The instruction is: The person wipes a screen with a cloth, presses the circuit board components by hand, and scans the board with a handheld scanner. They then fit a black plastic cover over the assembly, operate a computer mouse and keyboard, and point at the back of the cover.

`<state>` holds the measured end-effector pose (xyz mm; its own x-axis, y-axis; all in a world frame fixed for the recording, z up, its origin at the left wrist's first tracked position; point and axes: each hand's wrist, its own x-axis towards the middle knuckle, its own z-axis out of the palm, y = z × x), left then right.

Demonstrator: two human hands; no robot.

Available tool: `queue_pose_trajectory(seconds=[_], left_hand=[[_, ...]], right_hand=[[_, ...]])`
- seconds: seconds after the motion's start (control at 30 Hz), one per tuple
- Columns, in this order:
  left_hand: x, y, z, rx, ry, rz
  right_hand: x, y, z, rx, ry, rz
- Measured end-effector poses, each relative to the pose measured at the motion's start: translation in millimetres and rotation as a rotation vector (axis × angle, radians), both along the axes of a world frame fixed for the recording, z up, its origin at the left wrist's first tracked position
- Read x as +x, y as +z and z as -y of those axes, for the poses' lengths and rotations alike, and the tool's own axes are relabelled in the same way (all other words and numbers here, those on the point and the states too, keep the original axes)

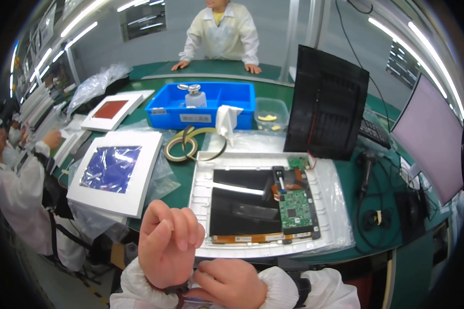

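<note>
In front of me my left hand (165, 252) is raised, palm up, with its fingers loosely curled and nothing in them. A dark wrist strap (178, 288) circles that wrist at the cuff. My right hand (233, 283) reaches across to it, with the fingers closed at the strap; its fingertips are partly hidden. Just beyond both hands lies an opened display panel in a white frame (201, 206). It holds a dark screen back (242, 211) and a green circuit board (296, 210). Neither hand touches the panel.
A blue divided bin (160, 119) holds a pump bottle (195, 98). Tape rolls (173, 149), a clear tub (273, 107) and white framed panels (80, 189) lie around. At right stand a dark panel (322, 103), a monitor (430, 136) and cables. A person (221, 36) leans opposite; others sit left.
</note>
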<state>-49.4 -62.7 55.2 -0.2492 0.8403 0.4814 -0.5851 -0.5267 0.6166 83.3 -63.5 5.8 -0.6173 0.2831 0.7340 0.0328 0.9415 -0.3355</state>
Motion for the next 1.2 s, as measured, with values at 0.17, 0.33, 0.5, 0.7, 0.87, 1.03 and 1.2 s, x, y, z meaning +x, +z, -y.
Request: queue_pose_trajectory(seconds=[0.17, 0.33, 0.5, 0.7, 0.87, 1.03, 1.2], left_hand=[[10, -12, -12, 0.068, 0.207, -0.137], [4, -24, -22, 0.316, 0.502, -0.773], [-37, -36, -9, 0.253, 0.413, -1.409], [-56, -81, 18, -0.131, 0.450, -1.611], [-60, -77, 11, -0.212, 0.487, -1.551], [-68, -74, -5, -0.202, 0.493, -1.598], [-66, -51, -7, -0.255, 0.401, -1.686]], right_hand=[[-14, -28, 11, -0.171, 0.201, 0.160], [-3, -18, 10, -0.242, 0.264, 0.278], [79, 3, -5, -0.265, 0.021, 0.141], [166, -6, -43, -0.141, -0.632, 0.330], [190, -28, -39, -0.291, -0.738, 0.255], [179, -45, -40, -0.363, -0.797, 0.144], [180, -52, -39, -0.376, -0.795, 0.103]])
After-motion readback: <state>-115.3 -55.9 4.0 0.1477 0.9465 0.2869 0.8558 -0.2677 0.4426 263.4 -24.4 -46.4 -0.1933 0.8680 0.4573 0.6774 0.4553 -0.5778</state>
